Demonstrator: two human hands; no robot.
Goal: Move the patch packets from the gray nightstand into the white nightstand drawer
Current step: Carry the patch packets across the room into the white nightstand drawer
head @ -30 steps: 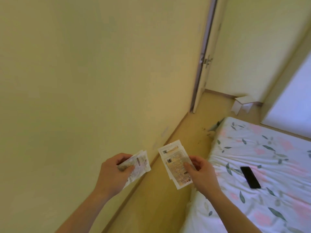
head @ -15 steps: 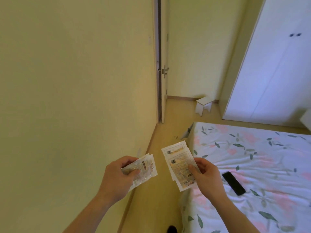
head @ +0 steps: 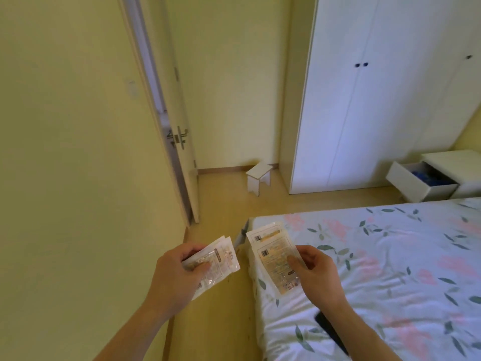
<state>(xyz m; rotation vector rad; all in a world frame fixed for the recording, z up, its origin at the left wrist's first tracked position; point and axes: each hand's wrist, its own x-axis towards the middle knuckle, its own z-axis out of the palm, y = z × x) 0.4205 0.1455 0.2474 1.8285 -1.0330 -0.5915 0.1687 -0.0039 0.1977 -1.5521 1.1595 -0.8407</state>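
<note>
White wardrobe (head: pixel 377 100) fills the far right; the floral bed (head: pixel 390 269) occupies the near right. The white nightstand (head: pixel 453 157) stands at far right, its drawer (head: pixel 416 187) pulled open, well apart from both hands across the bed, right hand nearer. Left hand (head: pixel 174 277) pinches one fan of patch packets (head: pixel 221 261); right hand (head: pixel 316 274) pinches another stack (head: pixel 273 259), long axis pointing away.
</note>
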